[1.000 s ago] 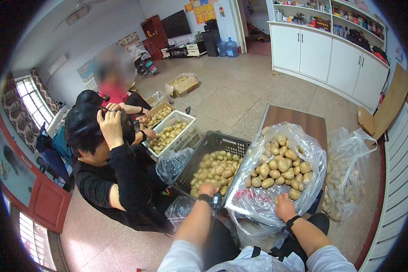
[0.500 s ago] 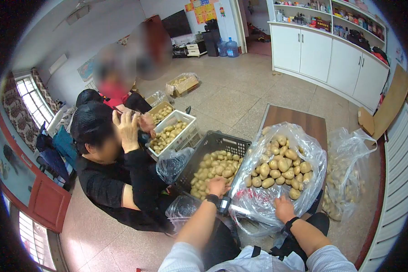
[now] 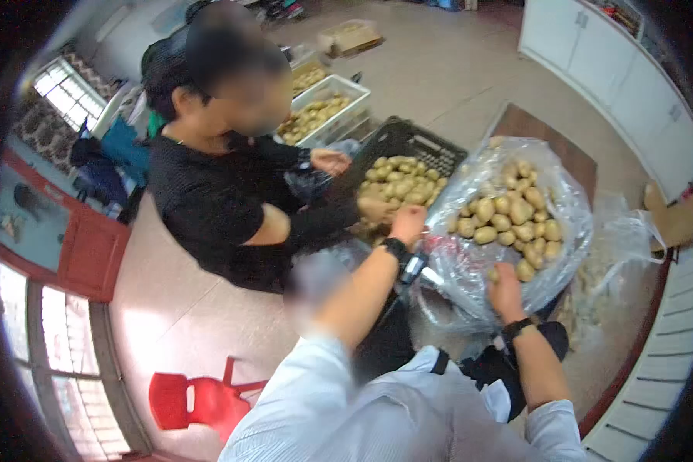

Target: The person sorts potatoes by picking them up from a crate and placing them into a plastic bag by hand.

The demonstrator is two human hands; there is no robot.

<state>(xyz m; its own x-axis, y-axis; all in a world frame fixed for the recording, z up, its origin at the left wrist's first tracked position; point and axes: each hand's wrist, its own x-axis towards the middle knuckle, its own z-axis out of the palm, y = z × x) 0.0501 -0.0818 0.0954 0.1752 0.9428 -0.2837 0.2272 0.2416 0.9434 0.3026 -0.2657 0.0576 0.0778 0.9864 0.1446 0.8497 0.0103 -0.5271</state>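
My left hand (image 3: 408, 225) is closed above the near right edge of a dark plastic crate (image 3: 439, 146), beside the bag's left rim; its contents, if any, are hidden. The crate holds many potatoes (image 3: 404, 181). My right hand (image 3: 505, 291) is closed at the near side of a clear plastic bag (image 3: 458, 289), with what looks like a potato (image 3: 493, 274) at its fingertips. The open bag lies on a brown tabletop (image 3: 574, 154) and holds a heap of potatoes (image 3: 520, 212). A co-worker's hand (image 3: 373, 208) reaches into the crate near my left hand.
The co-worker in black (image 3: 208, 208) sits at the left. Beyond the crate stand a white crate (image 3: 354, 92) of potatoes and a cardboard box (image 3: 350, 37). Another plastic bag (image 3: 616, 246) is on the floor at right. A red chair (image 3: 200, 400) is at lower left; white cabinets (image 3: 608, 77) line the far right.
The view has tilted down and turned left. The co-worker's hand has come down from their head to the crate. My left hand has moved from the potatoes toward the crate's near right edge.
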